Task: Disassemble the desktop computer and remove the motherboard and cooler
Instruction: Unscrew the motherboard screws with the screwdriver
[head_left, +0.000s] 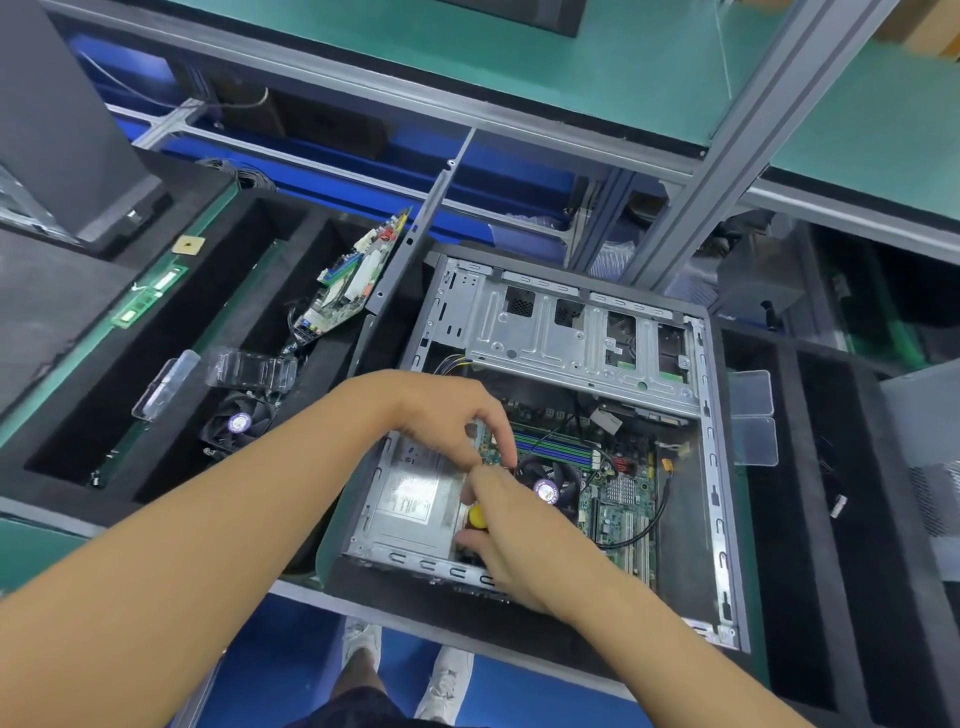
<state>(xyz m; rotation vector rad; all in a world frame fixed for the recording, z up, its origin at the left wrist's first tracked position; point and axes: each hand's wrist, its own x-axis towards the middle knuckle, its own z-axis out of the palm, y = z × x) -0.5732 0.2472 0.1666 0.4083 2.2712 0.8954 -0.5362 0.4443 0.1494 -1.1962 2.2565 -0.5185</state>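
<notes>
The desktop case (719, 467) lies flat on its side, open face up, with its drive-cage end pointing away from me. It is a boxy grey shell with stamped, perforated steel rims. The green motherboard (618, 499) lies flat on the case floor, and its long memory slots run across the case from left to right. The round black-bladed cooler (550, 480) sits at the case's middle, fan facing up. A dull silver power supply (415, 499) fills the case's near-left corner.

My right hand (514, 540) grips a yellow-handled screwdriver (476, 517) between power supply and cooler; the shaft is hidden. My left hand (447, 415) curls fingertips down beside it, and I cannot tell what it pinches.
</notes>
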